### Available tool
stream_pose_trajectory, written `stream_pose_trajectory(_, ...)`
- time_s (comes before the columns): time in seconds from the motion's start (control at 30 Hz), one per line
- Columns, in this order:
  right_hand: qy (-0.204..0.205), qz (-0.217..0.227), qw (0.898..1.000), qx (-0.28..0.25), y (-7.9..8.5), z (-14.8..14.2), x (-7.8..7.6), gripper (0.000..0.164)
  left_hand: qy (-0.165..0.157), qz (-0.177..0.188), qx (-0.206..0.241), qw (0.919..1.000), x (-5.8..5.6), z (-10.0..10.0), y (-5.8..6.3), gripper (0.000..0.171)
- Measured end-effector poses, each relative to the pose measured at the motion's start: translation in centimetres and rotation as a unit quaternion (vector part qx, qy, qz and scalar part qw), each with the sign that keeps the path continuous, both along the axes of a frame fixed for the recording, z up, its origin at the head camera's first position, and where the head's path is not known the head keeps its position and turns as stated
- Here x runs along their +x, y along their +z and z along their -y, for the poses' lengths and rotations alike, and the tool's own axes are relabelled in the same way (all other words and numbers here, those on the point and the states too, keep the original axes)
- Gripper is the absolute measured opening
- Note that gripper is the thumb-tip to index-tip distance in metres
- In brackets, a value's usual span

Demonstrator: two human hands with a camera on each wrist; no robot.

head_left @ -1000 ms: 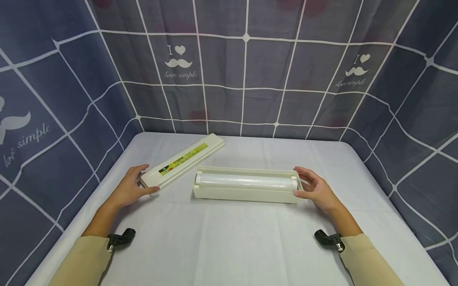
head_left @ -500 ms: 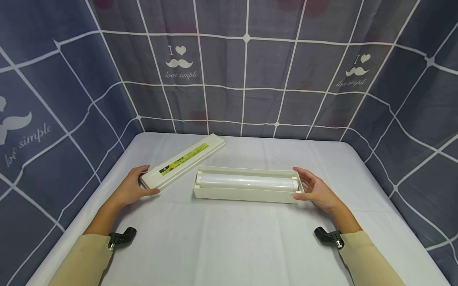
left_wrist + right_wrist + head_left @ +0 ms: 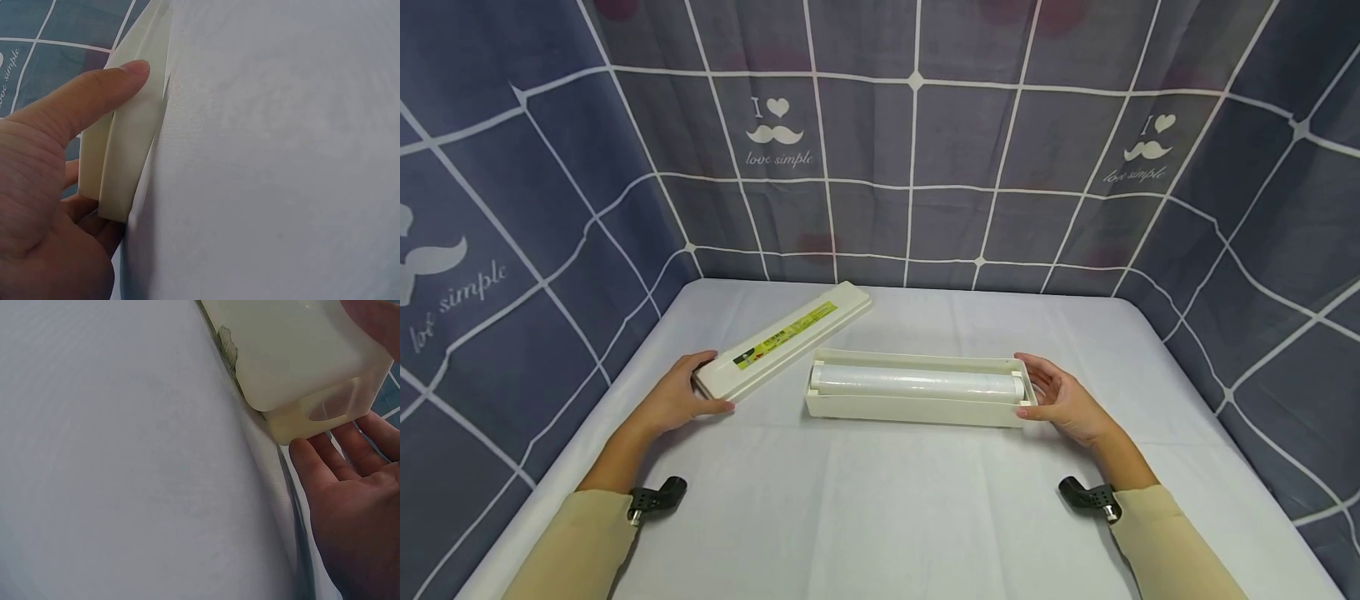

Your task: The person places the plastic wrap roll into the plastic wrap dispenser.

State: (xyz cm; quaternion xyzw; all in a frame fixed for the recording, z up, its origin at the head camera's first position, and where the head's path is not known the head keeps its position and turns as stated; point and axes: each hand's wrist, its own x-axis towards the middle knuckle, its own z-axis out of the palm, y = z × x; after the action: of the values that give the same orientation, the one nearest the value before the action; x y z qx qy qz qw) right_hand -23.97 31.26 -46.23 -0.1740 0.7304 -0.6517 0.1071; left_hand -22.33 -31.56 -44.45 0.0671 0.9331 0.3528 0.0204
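Head view: left hand [image 3: 672, 400] grips lid [image 3: 785, 340], left of box [image 3: 917, 408]; right hand [image 3: 1072, 408] grips box's right end, probably to steady it.

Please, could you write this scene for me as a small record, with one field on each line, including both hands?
Left hand: holds the near end of the lid
Right hand: holds the right end of the box
Lid: long, cream, slanting away toward the right; yellow-green label on top
Box: cream, uncovered, lying crosswise
Inside the box: one shiny roll
Surface: white cloth
Background: dark curtain with white grid lines
Label text: too small to read
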Motion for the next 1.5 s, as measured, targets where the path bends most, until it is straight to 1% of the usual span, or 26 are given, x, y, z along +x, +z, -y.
stream_pose_trajectory(0.3,0.004,0.0,1.0,-0.008,-0.13,0.09,0.07,0.099,-0.006,0.001,-0.006,1.0,-0.11,0.17,-0.16,0.109)
stream_pose_trajectory(0.67,0.0,0.002,1.0,-0.006,-0.18,0.0,0.15,0.098,-0.024,0.007,0.01,0.9996,-0.58,0.05,-0.09,0.108)
stream_pose_trajectory(0.87,-0.008,0.003,1.0,0.006,-0.03,0.09,0.27,0.099,-0.025,0.01,0.009,0.9996,-0.79,-0.01,-0.11,0.108)
stream_pose_trajectory(1.0,-0.011,0.005,1.0,0.013,0.07,0.12,0.31,0.099,-0.028,0.002,0.002,0.9996,-0.86,-0.16,-0.08,0.109)
stream_pose_trajectory(1.1,-0.012,0.009,1.0,0.013,0.11,0.1,0.29,0.1,-0.027,-0.003,-0.002,0.9996,-0.89,-0.28,-0.04,0.109)
stream_pose_trajectory(1.33,-0.011,0.009,1.0,0.008,0.11,0.18,0.22,0.1,-0.018,-0.002,-0.013,0.9997,-0.87,-0.4,-0.05,0.106)
stream_pose_trajectory(1.5,-0.013,0.008,1.0,0.008,0.14,0.33,0.18,0.099,-0.015,-0.003,-0.005,0.9999,-0.88,-0.31,-0.26,0.104)
